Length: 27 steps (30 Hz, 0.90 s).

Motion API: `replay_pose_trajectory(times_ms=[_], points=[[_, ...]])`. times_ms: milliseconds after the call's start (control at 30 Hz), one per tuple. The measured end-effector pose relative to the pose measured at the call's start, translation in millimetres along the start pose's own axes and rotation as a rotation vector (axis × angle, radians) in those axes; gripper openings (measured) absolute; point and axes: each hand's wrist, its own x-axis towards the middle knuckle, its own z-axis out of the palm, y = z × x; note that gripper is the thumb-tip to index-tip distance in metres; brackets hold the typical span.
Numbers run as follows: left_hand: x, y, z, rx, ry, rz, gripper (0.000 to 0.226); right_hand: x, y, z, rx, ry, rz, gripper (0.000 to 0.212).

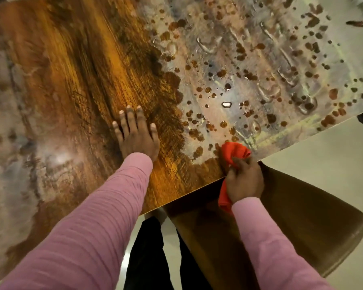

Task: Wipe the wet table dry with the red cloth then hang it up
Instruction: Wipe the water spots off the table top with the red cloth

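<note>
Head view: right hand [244, 181] grips red cloth [236, 152] at desk [76, 80] edge, left hand [137, 135] flat; advise overlapping passes across beaded water [260, 65].

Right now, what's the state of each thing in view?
Wooden table: wet, with drops and film across the right part; the brown band under the left hand shows no drops.
Red cloth: bunched, its front on the table near the edge, its tail hanging below.
Left hand: flat on the table, fingers spread.
Right hand: grips the red cloth at the table's edge.
Brown chair: stands at the table's edge.
</note>
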Motion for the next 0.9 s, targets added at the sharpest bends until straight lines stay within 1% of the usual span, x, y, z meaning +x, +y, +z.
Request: replay_pose_trajectory(times_ms=[33,67,167,200,233,267,300,367,400,467,500,533,633,700,733,767,800,900], points=[[1,4,4,0.009,-0.024,-0.039,0.063,-10,-10,4,0.023,-0.010,-0.046,0.030],[1,5,7,0.031,-0.043,-0.067,0.064,-22,-18,7,0.050,-0.041,-0.133,0.031],[1,3,15,0.112,-0.051,-0.080,0.068,-46,-26,13,0.048,-0.188,-0.526,0.035],[2,3,17,0.120,-0.043,-0.084,0.069,-39,-23,11,0.038,-0.206,-0.614,0.033],[2,3,19,0.122,-0.035,-0.087,0.070,-26,-17,9,0.025,-0.195,-0.637,0.031],[3,2,19,0.123,-0.026,-0.084,0.070,-13,-13,6,0.018,-0.167,-0.586,0.030],[4,2,22,0.121,-0.022,-0.089,0.071,4,-8,4,0.015,-0.134,-0.480,0.030],[4,2,23,0.116,-0.009,-0.089,0.070,31,-5,2,0.058,-0.079,-0.201,0.029],[3,2,23,0.116,-0.003,-0.088,0.070,39,-7,4,0.104,-0.047,-0.101,0.029],[3,2,23,0.109,-0.008,-0.089,0.069,33,-22,11,0.182,-0.021,-0.010,0.028],[2,2,22,0.107,-0.012,-0.091,0.069,21,-31,14,0.210,-0.030,-0.035,0.028],[2,3,21,0.106,-0.009,-0.093,0.068,7,-39,16,0.227,-0.056,-0.105,0.028],[2,5,19,0.101,-0.001,-0.094,0.068,-28,-56,21,0.184,-0.182,-0.415,0.030],[2,5,18,0.094,-0.002,-0.097,0.068,-24,-55,20,0.128,-0.218,-0.589,0.030],[2,6,18,0.093,-0.005,-0.096,0.068,-15,-52,17,0.094,-0.206,-0.635,0.029],[2,5,19,0.093,-0.009,-0.096,0.068,-4,-47,13,0.066,-0.180,-0.630,0.029],[2,5,19,0.095,-0.015,-0.099,0.068,8,-43,11,0.046,-0.140,-0.570,0.030],[1,5,18,0.106,-0.028,-0.099,0.068,43,-40,6,0.058,-0.058,-0.260,0.029]])
